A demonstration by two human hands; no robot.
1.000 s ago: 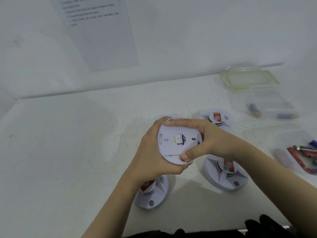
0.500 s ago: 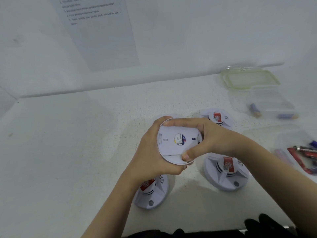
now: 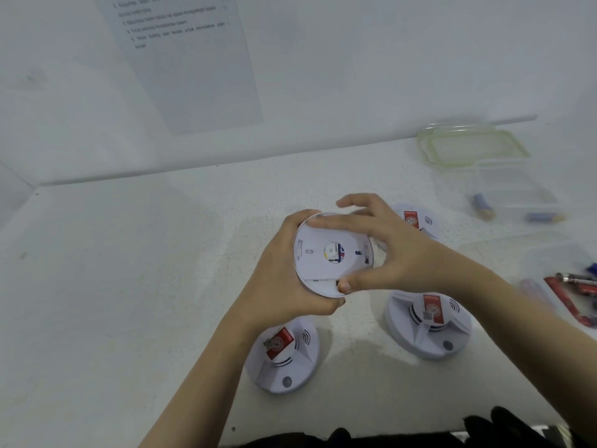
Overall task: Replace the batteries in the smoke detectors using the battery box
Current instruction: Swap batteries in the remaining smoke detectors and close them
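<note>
I hold a round white smoke detector (image 3: 326,253) above the table, its flat back plate facing me. My left hand (image 3: 281,279) grips its left and lower rim from behind. My right hand (image 3: 391,253) reaches across its right side, one finger lying over the top edge, the thumb pressing the lower edge, other fingers lifted. Three more detectors lie face up on the table: one at the front (image 3: 284,354), one right of it (image 3: 429,321), one behind my right hand (image 3: 416,219). A clear battery box (image 3: 513,202) with blue batteries stands at the right.
A green-rimmed clear lid (image 3: 471,147) lies behind the battery box. A second clear tray (image 3: 549,279) at the right edge holds red and blue items. A printed sheet (image 3: 187,59) hangs on the white wall. Dark fabric shows at the table's front edge.
My right hand has loosened on the detector: its fingers have lifted and spread over the top edge, and the thumb has shifted along the lower edge. The left hand keeps its grip.
</note>
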